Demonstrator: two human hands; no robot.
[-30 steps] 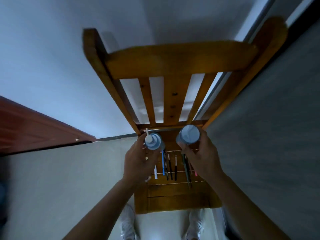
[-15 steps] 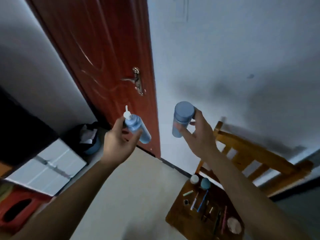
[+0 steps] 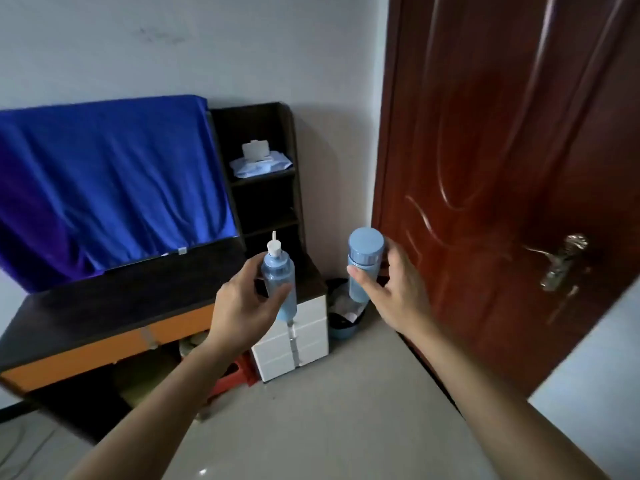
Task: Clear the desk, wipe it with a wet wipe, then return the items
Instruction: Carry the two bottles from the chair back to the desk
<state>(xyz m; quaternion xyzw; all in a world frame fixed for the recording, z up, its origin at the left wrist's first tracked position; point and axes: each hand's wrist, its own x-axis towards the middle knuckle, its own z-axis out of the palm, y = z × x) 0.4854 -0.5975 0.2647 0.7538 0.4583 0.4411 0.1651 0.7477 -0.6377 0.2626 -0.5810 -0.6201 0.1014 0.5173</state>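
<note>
My left hand (image 3: 242,306) grips a light blue pump bottle (image 3: 278,275) with a white nozzle, held upright in the air. My right hand (image 3: 394,289) holds a light blue capped bottle (image 3: 363,265) between thumb and fingers, also upright. The dark desk (image 3: 114,296) with an orange front edge stands ahead on the left, its top bare. A pack of wet wipes (image 3: 261,162) lies on the upper shelf of the dark shelf unit (image 3: 287,140) at the desk's right end.
A blue cloth (image 3: 104,181) covers something at the back of the desk. White drawers (image 3: 304,337) stand under the desk's right end, a blue bin (image 3: 341,323) beside them. A red-brown door (image 3: 502,168) with a metal handle (image 3: 561,261) is on the right.
The view has swung left, from the wooden chair past the door to the desk. Both hands still hold their bottles, carried along in front of me.
</note>
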